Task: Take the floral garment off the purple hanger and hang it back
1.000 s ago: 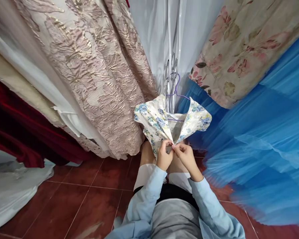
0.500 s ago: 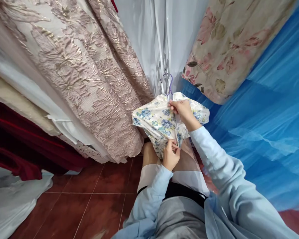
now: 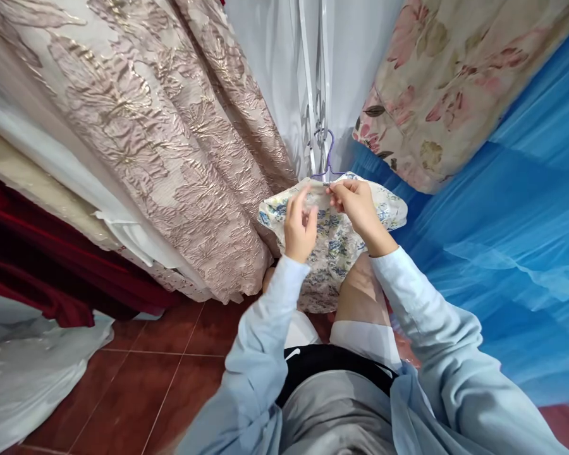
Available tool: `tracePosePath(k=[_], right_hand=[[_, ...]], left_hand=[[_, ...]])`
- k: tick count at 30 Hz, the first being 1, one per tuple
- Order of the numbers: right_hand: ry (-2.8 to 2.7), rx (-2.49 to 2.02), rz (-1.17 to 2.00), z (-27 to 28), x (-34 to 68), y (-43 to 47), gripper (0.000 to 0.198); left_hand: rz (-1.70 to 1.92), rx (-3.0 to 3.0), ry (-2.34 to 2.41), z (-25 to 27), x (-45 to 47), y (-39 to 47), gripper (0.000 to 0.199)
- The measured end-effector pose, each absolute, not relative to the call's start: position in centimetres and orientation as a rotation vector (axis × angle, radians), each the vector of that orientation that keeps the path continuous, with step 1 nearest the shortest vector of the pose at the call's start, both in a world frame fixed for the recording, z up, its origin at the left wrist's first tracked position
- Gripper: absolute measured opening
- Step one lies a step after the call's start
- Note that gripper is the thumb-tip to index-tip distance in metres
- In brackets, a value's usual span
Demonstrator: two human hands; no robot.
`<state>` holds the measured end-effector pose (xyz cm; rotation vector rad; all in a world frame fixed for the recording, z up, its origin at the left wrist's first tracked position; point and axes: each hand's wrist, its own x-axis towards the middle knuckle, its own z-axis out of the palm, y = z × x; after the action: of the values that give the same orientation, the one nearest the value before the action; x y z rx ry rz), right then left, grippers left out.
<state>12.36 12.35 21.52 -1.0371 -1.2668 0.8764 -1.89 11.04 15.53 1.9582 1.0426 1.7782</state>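
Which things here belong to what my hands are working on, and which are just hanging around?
Belonging:
blue-flowered top, pinched by the right hand
purple hanger at its neck

Just around:
pink brocade fabric
blue tulle
pink-flowered cream fabric
dark red fabric

Pink brocade [image 3: 171,158] left, blue tulle [image 3: 512,253] right; red tiles [image 3: 137,385].

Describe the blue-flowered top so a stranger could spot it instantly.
Start at the blue gauzy fabric on the right side. Just left of it, the right hand pinches a small top on a purple hanger. Blue flowers on white set it apart from the pink-flowered cloth above right.
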Motion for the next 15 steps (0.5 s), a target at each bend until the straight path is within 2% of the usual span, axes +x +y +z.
tracePosePath(k=[3, 7, 10, 15], right_hand=[[-1.348, -1.039, 0.781, 20.8, 12.4, 12.5, 0.018], [-1.347, -1.067, 0.753, 18.7, 11.7, 13.3, 0.018], [-1.35, -1.111, 0.769, 15.9, 10.3, 13.3, 0.019], [-1.389, -1.256, 0.782, 11.0, 8.9, 11.5, 0.027]], left_hand=[[1.569, 2.264, 0.947, 19.4, -2.4, 14.7, 0.019], [1.438, 2.501, 0.964, 20.4, -2.5, 16.2, 0.018], [1.561, 2.498, 0.987, 21.1, -3.7, 16.7, 0.021], [1.975, 2.193, 1.093, 22.5, -10.1, 21.2, 0.045]])
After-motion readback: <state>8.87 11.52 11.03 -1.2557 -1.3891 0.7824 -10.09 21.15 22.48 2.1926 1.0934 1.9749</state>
